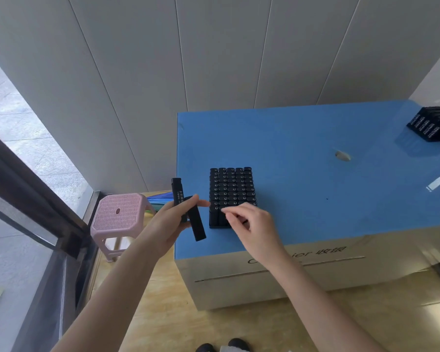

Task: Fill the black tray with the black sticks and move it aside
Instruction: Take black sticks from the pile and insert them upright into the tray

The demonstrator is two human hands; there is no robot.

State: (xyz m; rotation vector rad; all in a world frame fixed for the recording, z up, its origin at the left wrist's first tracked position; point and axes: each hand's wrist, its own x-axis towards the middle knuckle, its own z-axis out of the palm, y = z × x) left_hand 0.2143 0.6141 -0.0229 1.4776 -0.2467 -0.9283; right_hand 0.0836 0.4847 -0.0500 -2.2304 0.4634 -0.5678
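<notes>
Black tray [214,226]: one, standing on the blue top of a cardboard box [315,179], close to its front left corner. Black sticks [230,186] in the tray: packed upright, five across, round ends up; the rows run front to back, and the nearest are partly hidden by a hand, so there is no full count. Loose sticks [197,228]: two, both off the left edge of the box top, one near upright, one tilted across it. Left hand [172,221]: fingers and thumb curled round the two loose sticks, gripping them at mid-length. Right hand [250,226]: over the tray's front right part, fingers curled, tips down on the stick tops of the nearest rows; whether it pinches a stick cannot be told. Stack of black trays [433,124]: one, at the far right corner. Pink stool [120,217]: one, on the floor left of the box.
</notes>
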